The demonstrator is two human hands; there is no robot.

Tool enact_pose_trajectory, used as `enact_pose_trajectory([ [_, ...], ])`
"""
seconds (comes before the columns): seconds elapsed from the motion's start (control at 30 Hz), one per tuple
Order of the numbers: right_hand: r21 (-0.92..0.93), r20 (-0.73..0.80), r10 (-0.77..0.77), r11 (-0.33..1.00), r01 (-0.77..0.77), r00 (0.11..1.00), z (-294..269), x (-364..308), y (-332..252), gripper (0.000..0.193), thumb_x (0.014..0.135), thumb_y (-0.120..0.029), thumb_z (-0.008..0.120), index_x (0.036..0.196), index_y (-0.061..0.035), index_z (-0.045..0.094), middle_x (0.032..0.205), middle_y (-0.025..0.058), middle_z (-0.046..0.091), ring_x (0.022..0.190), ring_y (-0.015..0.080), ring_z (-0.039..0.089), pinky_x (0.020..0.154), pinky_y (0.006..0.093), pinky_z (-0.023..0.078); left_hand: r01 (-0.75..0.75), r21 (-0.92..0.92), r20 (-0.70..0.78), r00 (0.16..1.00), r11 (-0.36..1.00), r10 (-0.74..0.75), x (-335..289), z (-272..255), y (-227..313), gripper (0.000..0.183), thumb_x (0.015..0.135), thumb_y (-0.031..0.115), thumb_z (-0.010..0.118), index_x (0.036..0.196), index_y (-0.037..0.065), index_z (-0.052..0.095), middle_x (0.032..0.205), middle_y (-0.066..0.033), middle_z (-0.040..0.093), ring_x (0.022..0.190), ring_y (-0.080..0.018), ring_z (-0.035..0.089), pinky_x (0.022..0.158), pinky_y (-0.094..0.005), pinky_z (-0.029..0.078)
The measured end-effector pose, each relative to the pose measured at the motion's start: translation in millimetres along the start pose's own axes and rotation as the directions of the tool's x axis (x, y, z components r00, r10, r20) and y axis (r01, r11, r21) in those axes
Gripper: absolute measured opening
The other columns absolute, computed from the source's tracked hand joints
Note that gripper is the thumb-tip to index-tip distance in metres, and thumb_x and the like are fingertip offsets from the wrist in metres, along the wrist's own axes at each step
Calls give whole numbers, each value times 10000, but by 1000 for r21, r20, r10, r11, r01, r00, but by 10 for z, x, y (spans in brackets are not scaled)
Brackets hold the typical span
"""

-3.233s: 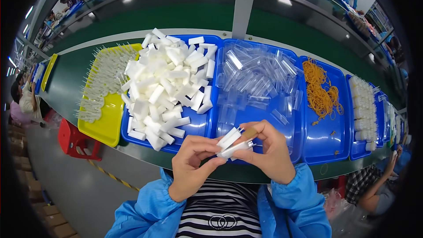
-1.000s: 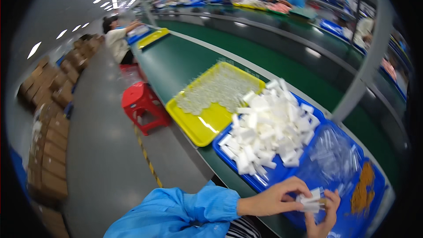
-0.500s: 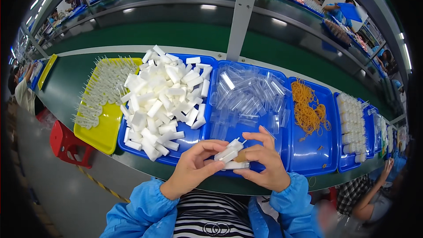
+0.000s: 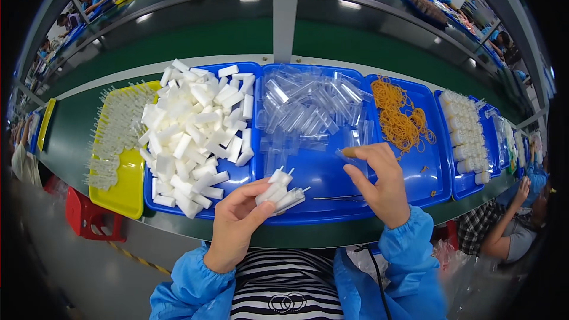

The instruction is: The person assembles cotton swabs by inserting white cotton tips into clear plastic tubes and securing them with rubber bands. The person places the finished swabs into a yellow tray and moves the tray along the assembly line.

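My left hand [image 4: 240, 216] is closed around a small bundle of white foam pieces [image 4: 277, 194]. Thin pale tips stick out of their right ends, and a clear sleeve seems to cover part of the bundle. My right hand [image 4: 382, 181] hovers over the right part of the middle blue tray [image 4: 308, 184], thumb and index finger apart. A tan finger cot covers the index fingertip, which is beside the clear plastic sleeves [image 4: 314, 104] there; whether it touches one is hard to tell. Thin metal tweezers [image 4: 339, 198] lie under this hand.
Left stand a blue tray heaped with white foam blocks [image 4: 192, 136] and a yellow tray [image 4: 121, 192] of thin-tipped pieces. To the right are rubber bands [image 4: 397, 115] in a blue tray and rows of white parts [image 4: 465, 130]. A metal post [image 4: 284, 18] rises behind; a red stool [image 4: 89, 216] stands left.
My right hand has left the foam bundle and moved right, over the clear sleeves. My left hand keeps the bundle, slightly further left. The view has shifted, and the tweezers now show.
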State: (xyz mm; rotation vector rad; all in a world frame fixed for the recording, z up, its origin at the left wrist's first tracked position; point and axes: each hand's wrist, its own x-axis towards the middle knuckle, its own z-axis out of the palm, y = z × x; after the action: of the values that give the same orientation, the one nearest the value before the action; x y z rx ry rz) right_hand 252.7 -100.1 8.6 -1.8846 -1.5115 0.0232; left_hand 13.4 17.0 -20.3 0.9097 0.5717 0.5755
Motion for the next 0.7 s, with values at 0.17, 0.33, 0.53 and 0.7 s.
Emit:
enact_pose_trajectory([
  [0.17,-471,119,11,881,46,993,125,20,-60,352,743,-83,766,1082,-62,671,922,62,649,861,252,590,742,367,435,-29,45,-26,999,999,30,-20,41,21,298,903,-21,664,1197,-52,625,1338,-167,554,1177,-236,584,998,-358,497],
  [0.33,-392,266,27,916,82,964,193,-60,-32,335,738,-85,770,1053,-67,657,880,60,626,829,233,599,728,367,437,-153,198,5,988,968,155,-52,-37,-2,298,884,-58,668,1180,-41,640,1342,-165,528,1177,-241,582,990,-358,516],
  [0.53,656,206,343,646,-390,916,169,84,-331,232,868,-22,684,1081,-4,593,1036,131,670,931,182,664,846,302,509,-154,233,5,988,960,157,-67,-9,-67,282,882,-70,665,1163,-47,651,1327,-157,526,1190,-239,578,989,-342,529],
  [0.7,834,245,353,399,-382,903,323,51,-491,321,874,-70,734,1130,20,563,1017,119,662,944,145,640,859,282,509,-230,241,42,973,943,227,-59,34,-80,286,889,-76,656,1172,-44,651,1324,-154,523,1198,-236,574,993,-334,531],
])
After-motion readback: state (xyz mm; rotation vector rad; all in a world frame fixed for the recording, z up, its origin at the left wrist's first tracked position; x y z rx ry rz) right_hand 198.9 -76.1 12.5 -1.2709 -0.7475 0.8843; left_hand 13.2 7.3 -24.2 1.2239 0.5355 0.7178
